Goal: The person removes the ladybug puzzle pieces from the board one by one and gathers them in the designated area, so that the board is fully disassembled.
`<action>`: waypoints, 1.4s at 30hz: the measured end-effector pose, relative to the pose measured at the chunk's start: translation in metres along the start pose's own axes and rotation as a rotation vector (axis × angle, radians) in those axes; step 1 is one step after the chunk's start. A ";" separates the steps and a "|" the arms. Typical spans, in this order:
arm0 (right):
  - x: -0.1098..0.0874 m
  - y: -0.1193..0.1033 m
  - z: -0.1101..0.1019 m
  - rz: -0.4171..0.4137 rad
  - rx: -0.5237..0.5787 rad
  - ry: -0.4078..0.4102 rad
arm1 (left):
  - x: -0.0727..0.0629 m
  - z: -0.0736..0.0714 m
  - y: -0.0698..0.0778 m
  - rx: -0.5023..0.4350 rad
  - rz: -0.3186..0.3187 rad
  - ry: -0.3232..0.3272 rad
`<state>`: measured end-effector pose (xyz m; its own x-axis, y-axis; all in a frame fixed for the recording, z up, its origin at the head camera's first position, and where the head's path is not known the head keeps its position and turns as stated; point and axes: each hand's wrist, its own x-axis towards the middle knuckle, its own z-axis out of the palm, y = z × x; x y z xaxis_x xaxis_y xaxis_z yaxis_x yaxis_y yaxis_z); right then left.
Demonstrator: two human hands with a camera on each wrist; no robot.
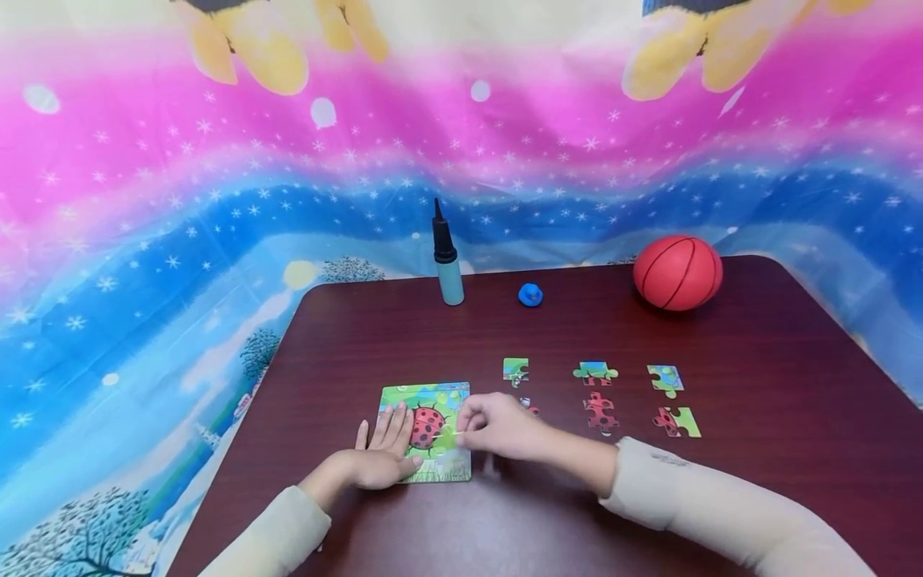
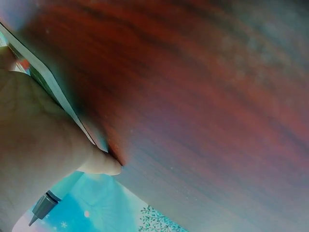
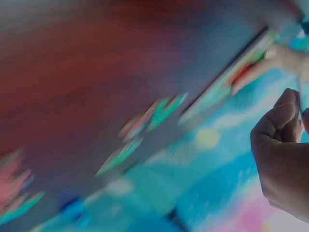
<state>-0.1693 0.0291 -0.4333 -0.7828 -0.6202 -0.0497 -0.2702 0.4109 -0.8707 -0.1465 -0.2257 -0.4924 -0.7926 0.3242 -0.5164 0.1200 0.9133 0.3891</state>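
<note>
A square ladybug puzzle board (image 1: 443,471) lies on the dark wooden table. My left hand (image 1: 380,457) rests on its left part, fingers extended over the picture; in the left wrist view, the same hand (image 2: 43,130) has its thumb along the board's edge. Over the board's right edge is my right hand (image 1: 501,425), thumb and fingers curled together at the tips. A thin pale strip (image 1: 449,433) shows at those fingertips; its kind is unclear. In the right wrist view, the curled right hand (image 3: 282,145) is close to the camera, with a thin edge at its fingertips.
Several loose puzzle pieces lie right of the board, including a red one (image 1: 601,411) and a green one (image 1: 515,370); my right forearm partly covers this area. Toward the back stand a teal hand pump (image 1: 450,280), a small blue object (image 1: 530,295) and a red ball (image 1: 678,273).
</note>
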 end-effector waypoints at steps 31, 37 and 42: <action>-0.202 0.119 -0.139 0.484 -0.218 0.380 | -0.006 0.000 0.005 -0.001 -0.025 -0.041; -0.205 0.118 -0.136 0.465 -0.375 0.332 | -0.002 0.001 0.009 0.020 -0.015 -0.033; -0.202 0.116 -0.133 0.406 -0.523 0.296 | -0.006 0.000 0.011 0.008 -0.015 -0.005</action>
<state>-0.1175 0.2907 -0.4596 -0.9772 -0.1748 -0.1202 -0.1011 0.8819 -0.4605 -0.1401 -0.2175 -0.4848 -0.7912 0.3113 -0.5263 0.1123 0.9201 0.3753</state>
